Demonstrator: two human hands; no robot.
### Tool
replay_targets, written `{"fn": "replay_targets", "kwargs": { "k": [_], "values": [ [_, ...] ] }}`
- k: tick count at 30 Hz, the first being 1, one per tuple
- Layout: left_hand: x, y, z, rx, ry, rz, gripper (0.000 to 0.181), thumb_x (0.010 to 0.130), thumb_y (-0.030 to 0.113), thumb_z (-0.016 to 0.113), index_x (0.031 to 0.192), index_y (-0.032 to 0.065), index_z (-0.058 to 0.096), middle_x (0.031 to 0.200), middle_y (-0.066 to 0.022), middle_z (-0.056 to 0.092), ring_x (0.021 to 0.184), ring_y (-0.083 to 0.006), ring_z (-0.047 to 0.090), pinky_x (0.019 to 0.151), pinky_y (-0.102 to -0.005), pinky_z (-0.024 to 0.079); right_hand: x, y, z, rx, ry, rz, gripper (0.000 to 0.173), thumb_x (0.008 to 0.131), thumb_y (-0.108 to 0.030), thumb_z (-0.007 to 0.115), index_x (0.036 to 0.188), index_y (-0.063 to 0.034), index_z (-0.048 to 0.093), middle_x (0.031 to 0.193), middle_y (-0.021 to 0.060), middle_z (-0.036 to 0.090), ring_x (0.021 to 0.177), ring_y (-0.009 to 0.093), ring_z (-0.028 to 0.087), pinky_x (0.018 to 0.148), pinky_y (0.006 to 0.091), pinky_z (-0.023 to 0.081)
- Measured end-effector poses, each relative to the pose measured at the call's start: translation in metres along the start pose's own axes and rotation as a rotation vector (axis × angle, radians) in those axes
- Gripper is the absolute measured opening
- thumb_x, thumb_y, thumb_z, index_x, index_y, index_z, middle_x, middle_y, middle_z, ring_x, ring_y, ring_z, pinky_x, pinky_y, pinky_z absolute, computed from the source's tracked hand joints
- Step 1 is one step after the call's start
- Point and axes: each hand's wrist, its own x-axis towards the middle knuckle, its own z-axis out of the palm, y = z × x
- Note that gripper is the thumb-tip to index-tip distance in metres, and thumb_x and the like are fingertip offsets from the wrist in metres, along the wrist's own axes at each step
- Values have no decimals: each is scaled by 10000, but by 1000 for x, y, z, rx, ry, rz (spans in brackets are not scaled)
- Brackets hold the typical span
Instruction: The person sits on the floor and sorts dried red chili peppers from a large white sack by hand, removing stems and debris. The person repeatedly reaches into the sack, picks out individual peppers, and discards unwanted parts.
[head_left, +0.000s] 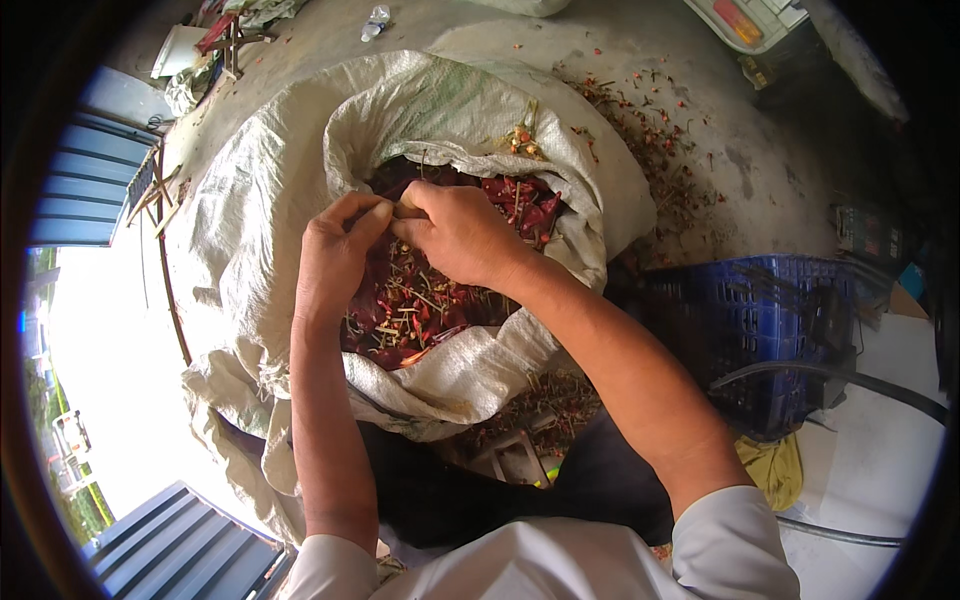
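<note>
My left hand (334, 244) and my right hand (465, 232) meet over the mouth of a large white woven sack (255, 172). Thumb and forefinger of each are pinched together, and the fingertips almost touch. A small dark piece shows between them; it is too small and covered to tell whether it is a chili stem or a pod. Below the hands, dried red chili peppers (536, 214) fill the sack, mixed with loose stems and seeds (409, 300). The sack's rim is rolled outward, and a small cluster of chili stems (523, 141) rests on its far side.
Chili scraps (660, 142) litter the concrete floor at the right. A blue plastic crate (757, 322) stands right of my arm, near a black hose (832, 367). Farther back are a plastic bottle (375, 22) and a white bucket (178, 51). Blue corrugated panels (90, 180) flank the bright opening at left.
</note>
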Motion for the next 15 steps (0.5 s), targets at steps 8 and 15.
{"fn": "replay_targets", "kwargs": {
  "k": [8,15],
  "values": [
    [-10,15,2,-464,-45,23,196,997,180,594,875,45,666,716,34,574,661,-37,505,602,-206,404,-1,-23,-31,418,-176,8,161,944,-179,642,932,-18,649,664,61,623,510,105,530,463,279,405],
    [-14,19,4,-561,19,75,201,1003,197,580,927,29,660,722,21,587,627,-68,513,563,-207,385,-4,-30,-35,857,-327,196,140,965,-175,629,977,-37,649,679,16,597,457,3,391,390,184,288]
  ]
}}
